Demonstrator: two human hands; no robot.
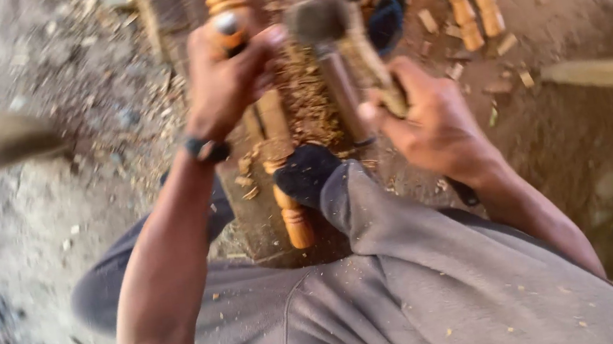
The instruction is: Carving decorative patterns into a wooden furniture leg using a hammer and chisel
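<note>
The left hand (223,76) is wrapped tight around a chisel (228,24), its tip on the turned wooden post (279,160) lying on the wood block (253,218) under the foot (306,172). The right hand (429,116) squeezes a mallet (331,27), raised above. This looks like the carving step; I see no boxes or bowls, only wood chips (304,93).

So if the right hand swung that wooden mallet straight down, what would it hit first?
Most likely the metal-capped top of the chisel that the left hand grips over the turned orange wooden spindle. The right hand holds the mallet beside it, though blur hides depth.
</note>
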